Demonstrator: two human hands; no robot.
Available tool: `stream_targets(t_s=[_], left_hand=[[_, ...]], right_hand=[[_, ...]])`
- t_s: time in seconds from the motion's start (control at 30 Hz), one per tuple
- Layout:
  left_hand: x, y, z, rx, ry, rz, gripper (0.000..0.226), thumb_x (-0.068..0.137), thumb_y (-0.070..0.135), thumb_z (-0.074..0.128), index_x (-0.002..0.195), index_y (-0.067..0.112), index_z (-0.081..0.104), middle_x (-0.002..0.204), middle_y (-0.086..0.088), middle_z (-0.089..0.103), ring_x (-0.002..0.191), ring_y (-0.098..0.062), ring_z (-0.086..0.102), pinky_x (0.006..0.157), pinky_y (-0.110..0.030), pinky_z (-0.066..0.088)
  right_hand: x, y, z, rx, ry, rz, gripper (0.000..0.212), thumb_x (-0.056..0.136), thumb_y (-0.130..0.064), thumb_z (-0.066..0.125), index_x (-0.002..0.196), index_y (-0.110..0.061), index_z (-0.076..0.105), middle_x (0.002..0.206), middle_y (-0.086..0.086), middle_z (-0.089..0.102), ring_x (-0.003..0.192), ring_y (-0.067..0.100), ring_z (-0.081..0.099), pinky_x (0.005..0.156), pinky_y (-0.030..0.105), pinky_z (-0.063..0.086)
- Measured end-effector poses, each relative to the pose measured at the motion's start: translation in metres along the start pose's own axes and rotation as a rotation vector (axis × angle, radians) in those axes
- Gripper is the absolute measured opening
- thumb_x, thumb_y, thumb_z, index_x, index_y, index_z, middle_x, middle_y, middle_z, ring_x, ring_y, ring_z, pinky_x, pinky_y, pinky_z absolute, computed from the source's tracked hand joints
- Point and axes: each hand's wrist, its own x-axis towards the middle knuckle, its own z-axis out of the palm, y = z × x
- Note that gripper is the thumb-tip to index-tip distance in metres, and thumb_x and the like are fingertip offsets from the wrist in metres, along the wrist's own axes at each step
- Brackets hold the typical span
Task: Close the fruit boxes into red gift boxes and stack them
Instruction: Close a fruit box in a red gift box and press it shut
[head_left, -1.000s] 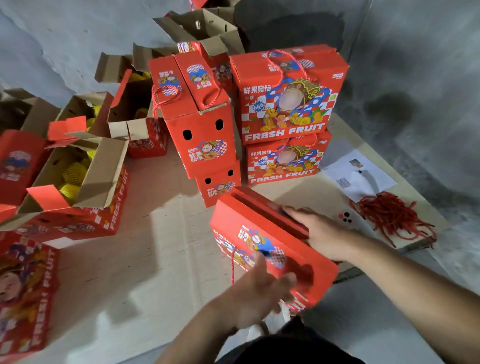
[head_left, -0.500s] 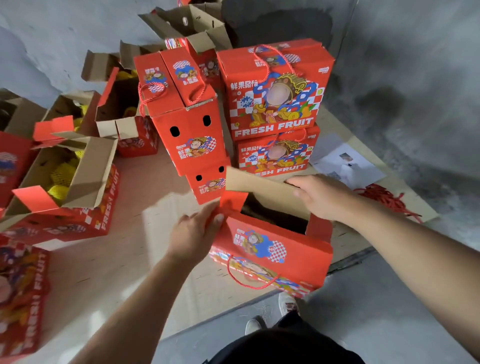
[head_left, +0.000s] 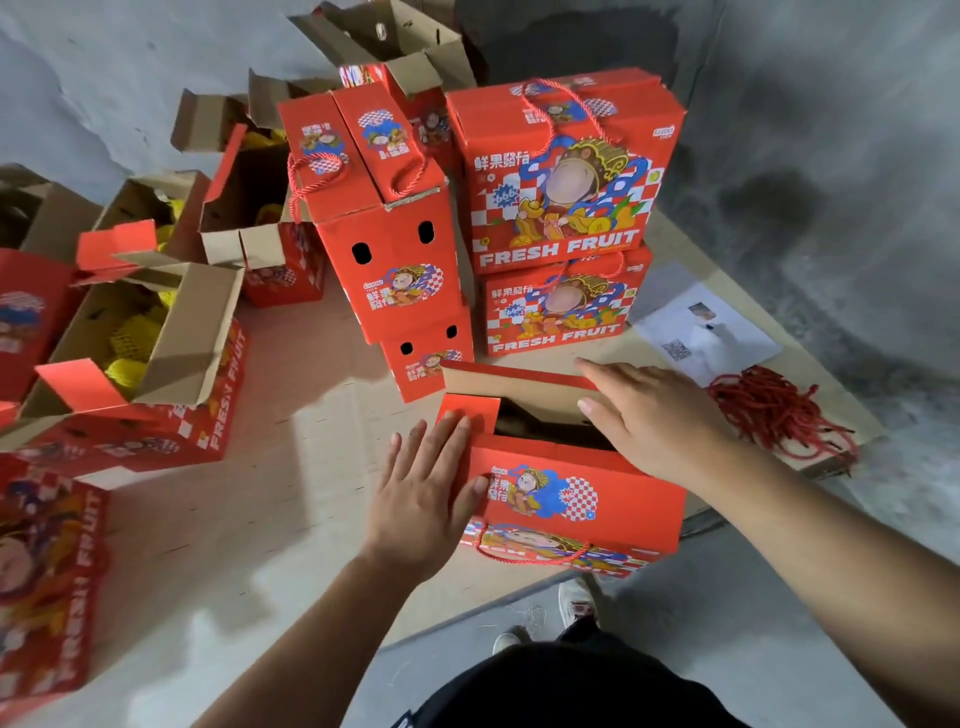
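Standing at the near edge of a cardboard sheet (head_left: 291, 467) laid over the floor, the red gift box (head_left: 576, 499) being worked on has its top still open, with the dark inside showing between the flaps. Its printed side faces the camera and a red rope handle (head_left: 524, 556) hangs along its lower front. The left hand (head_left: 426, 499) lies flat with straight, spread fingers against the box's left end, the fingertips touching the small red end flap (head_left: 467, 415); it grips nothing. The right hand (head_left: 654, 415) reaches across the top with fingers extended, resting on the long brown far flap (head_left: 514, 384), which stands up behind the opening; this hand too is uncurled and only presses.

Just behind, two closed boxes marked FRESH FRUIT (head_left: 561, 176) sit one on the other. To their left a second stack of two closed boxes (head_left: 384, 223) shows its narrow ends, each with two dark oval holes. Farther left stand several open boxes (head_left: 156, 343) with flaps up and yellow netted fruit (head_left: 130, 338) inside. A closed box (head_left: 47, 582) lies at the far left edge of the view.

To the right of the worked box, a heap of red cords (head_left: 774, 410) lies on the sheet, near a white paper (head_left: 706, 332) bearing a square code. Grey wall rises behind, and a shoe (head_left: 576, 597) shows below the sheet's edge.
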Motion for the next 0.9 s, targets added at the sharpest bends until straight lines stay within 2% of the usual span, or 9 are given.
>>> stream_targets(t_s=[0.1,0.2,0.27,0.33,0.47,0.53,0.63,0.8,0.9], left_hand=[[-0.001,-0.003,0.008,-0.027,-0.021,-0.025,0.072,0.105,0.070,0.023,0.164,0.040,-0.005,0.173,0.015,-0.004,0.161,-0.023,0.000,0.127,-0.039,-0.009],[0.001,-0.004,0.008,-0.032,-0.024,-0.032,0.073,0.101,0.075,0.017,0.164,0.043,0.002,0.172,0.018,-0.002,0.161,-0.022,0.002,0.127,-0.039,-0.009],[0.000,-0.004,0.007,-0.046,-0.013,-0.022,0.074,0.100,0.076,0.019,0.165,0.041,0.013,0.173,0.017,0.006,0.161,-0.023,0.009,0.128,-0.040,-0.006],[0.002,-0.004,0.005,-0.057,0.021,-0.015,0.071,0.100,0.075,0.026,0.161,0.038,0.028,0.170,0.014,0.023,0.155,-0.027,0.024,0.130,-0.046,0.011],[0.012,0.001,-0.003,-0.089,0.138,0.019,0.061,0.097,0.074,0.041,0.134,0.027,0.051,0.133,0.011,0.054,0.116,-0.022,0.042,0.100,-0.047,0.046],[0.011,-0.001,-0.001,-0.154,0.213,0.078,0.054,0.095,0.069,0.053,0.126,0.025,0.056,0.121,0.009,0.058,0.107,-0.021,0.045,0.089,-0.047,0.050],[0.001,-0.010,0.007,-0.199,0.338,0.191,0.039,0.097,0.055,0.060,0.120,0.024,0.056,0.115,0.007,0.062,0.099,-0.024,0.051,0.082,-0.050,0.049],[-0.001,-0.010,0.013,-0.260,0.272,0.233,0.043,0.099,0.047,0.058,0.127,0.014,0.063,0.141,0.001,0.059,0.135,-0.023,0.049,0.108,-0.047,0.047],[0.005,-0.008,0.008,-0.193,0.096,0.139,0.064,0.102,0.063,0.043,0.150,0.020,0.053,0.157,0.007,0.049,0.154,-0.018,0.029,0.125,-0.052,0.029]], right_hand=[[-0.012,0.003,0.014,-0.043,0.173,0.200,0.079,0.090,-0.051,0.059,0.158,-0.021,0.035,0.161,0.012,0.034,0.137,0.041,0.041,0.112,0.053,0.035],[-0.036,-0.011,0.037,0.541,0.355,0.484,0.100,0.084,-0.049,0.077,0.160,-0.014,0.024,0.160,0.016,0.021,0.149,0.036,0.026,0.121,0.048,0.029],[-0.042,-0.015,0.047,0.904,0.299,0.667,0.107,0.081,-0.062,0.072,0.158,-0.009,0.022,0.160,0.015,0.025,0.151,0.028,0.027,0.125,0.048,0.026],[-0.040,-0.013,0.050,0.999,0.249,0.688,0.101,0.076,-0.071,0.062,0.150,-0.010,0.030,0.151,0.011,0.043,0.142,0.024,0.041,0.119,0.044,0.035],[-0.035,0.006,0.049,1.051,0.004,0.717,0.073,0.087,-0.064,0.069,0.137,-0.048,0.018,0.130,-0.022,0.046,0.124,0.008,0.043,0.099,0.029,0.036],[-0.036,0.018,0.053,1.105,-0.151,0.756,0.079,0.091,-0.053,0.072,0.145,-0.040,0.014,0.136,-0.018,0.045,0.126,0.011,0.045,0.102,0.036,0.043],[-0.035,0.026,0.057,1.216,-0.253,0.829,0.042,0.095,-0.037,0.074,0.129,-0.034,0.050,0.127,-0.003,0.066,0.113,0.020,0.066,0.098,0.050,0.056],[-0.030,0.012,0.055,0.921,-0.209,0.803,0.030,0.095,-0.036,0.071,0.116,-0.033,0.049,0.110,-0.008,0.059,0.093,0.007,0.055,0.067,0.020,0.041],[-0.037,0.001,0.060,0.860,0.083,0.656,0.035,0.095,-0.029,0.071,0.125,-0.027,0.053,0.119,-0.009,0.062,0.114,0.011,0.060,0.085,0.021,0.045]])
